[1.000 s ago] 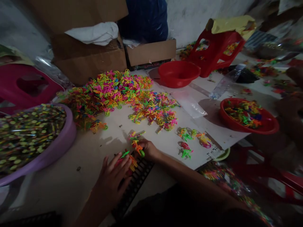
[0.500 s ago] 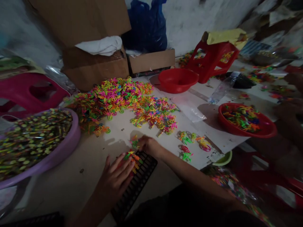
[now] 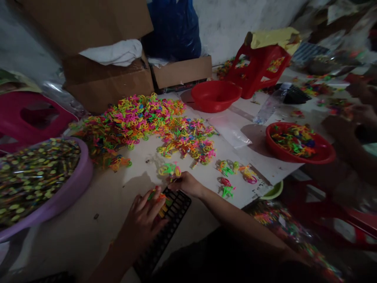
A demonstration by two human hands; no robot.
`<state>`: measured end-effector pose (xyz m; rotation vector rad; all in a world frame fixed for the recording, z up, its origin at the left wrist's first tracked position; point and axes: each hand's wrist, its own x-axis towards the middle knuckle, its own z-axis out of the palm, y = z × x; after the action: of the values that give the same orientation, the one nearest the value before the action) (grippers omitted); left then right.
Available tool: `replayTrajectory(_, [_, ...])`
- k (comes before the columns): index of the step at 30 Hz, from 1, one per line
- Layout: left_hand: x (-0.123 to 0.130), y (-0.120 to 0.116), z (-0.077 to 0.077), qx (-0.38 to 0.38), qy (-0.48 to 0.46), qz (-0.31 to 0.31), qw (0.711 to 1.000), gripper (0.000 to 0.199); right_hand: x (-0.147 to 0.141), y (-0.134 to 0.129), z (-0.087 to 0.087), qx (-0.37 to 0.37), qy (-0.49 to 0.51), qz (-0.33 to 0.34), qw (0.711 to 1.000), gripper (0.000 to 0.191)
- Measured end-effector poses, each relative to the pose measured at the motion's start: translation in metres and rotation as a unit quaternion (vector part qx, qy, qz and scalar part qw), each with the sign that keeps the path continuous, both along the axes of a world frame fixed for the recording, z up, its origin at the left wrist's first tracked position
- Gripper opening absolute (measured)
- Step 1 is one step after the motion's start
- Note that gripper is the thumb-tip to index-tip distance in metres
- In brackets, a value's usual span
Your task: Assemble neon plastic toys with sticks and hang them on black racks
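Observation:
My right hand (image 3: 186,184) is closed in a pinch at the far end of a black grid tray (image 3: 180,202). From its fingertips sticks out a small plastic toy (image 3: 171,169), green, yellow and pink, with a ring-like part. My left hand (image 3: 141,220) lies over the tray, fingers bent around several bright plastic pieces (image 3: 162,204), mostly orange, yellow and green. The palm hides part of these pieces and the tray's left side. Beyond both hands spreads a large heap of similar colourful plastic pieces (image 3: 141,118).
At left stands a purple basin (image 3: 85,165) full of small pieces. A red basin (image 3: 216,96) is at the back, another red bowl (image 3: 325,155) with pieces at right. Several loose toys (image 3: 226,182) lie right of my hands. A co-worker's hands (image 3: 344,133) show at far right.
My right hand has turned and lifted the small toy a little, so more of it shows. My left hand's fingers have curled more around the pieces. The view has shifted slightly.

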<state>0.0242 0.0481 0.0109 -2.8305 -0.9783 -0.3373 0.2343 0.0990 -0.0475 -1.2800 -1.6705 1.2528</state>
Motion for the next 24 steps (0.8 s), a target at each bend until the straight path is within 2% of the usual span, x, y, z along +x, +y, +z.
replayTrajectory(2, [0.0, 0.0, 0.0, -0.006, 0.0, -0.002, 1.0, 0.045, -0.004, -0.004, -0.002, 0.025, 0.033, 0.015, 0.999, 0.02])
replayTrajectory(9, [0.001, -0.004, 0.0, -0.002, 0.008, 0.035, 0.999, 0.048, -0.008, 0.001, -0.012, 0.209, -0.039, 0.024, 0.977, 0.02])
replayTrajectory(12, [0.002, -0.004, 0.001, -0.011, 0.012, 0.026, 1.0, 0.047, -0.01, 0.003, -0.019, 0.248, -0.055, 0.043, 0.966, 0.018])
replayTrajectory(16, [0.003, -0.003, 0.003, -0.018, 0.009, 0.019, 1.0, 0.045, -0.011, 0.004, -0.021, 0.278, -0.132, 0.056, 0.95, 0.011])
replayTrajectory(18, [0.003, -0.003, 0.004, -0.019, 0.005, 0.021, 1.0, 0.045, -0.011, 0.004, -0.018, 0.269, -0.169, 0.062, 0.946, 0.01])
replayTrajectory(20, [0.003, -0.003, 0.004, -0.02, 0.003, 0.022, 1.0, 0.045, -0.01, 0.003, -0.011, 0.23, -0.164, 0.066, 0.957, 0.013])
replayTrajectory(21, [0.003, -0.003, 0.003, -0.02, 0.003, 0.021, 1.0, 0.044, -0.009, 0.003, -0.007, 0.193, -0.13, 0.06, 0.971, 0.014])
replayTrajectory(23, [0.002, -0.003, 0.002, -0.023, 0.004, 0.019, 1.0, 0.045, -0.006, 0.0, 0.003, 0.082, 0.004, 0.032, 0.996, 0.018])
replayTrajectory(24, [0.002, -0.003, 0.002, -0.025, 0.005, 0.017, 1.0, 0.046, -0.004, -0.001, 0.008, 0.018, 0.089, 0.006, 0.996, 0.022])
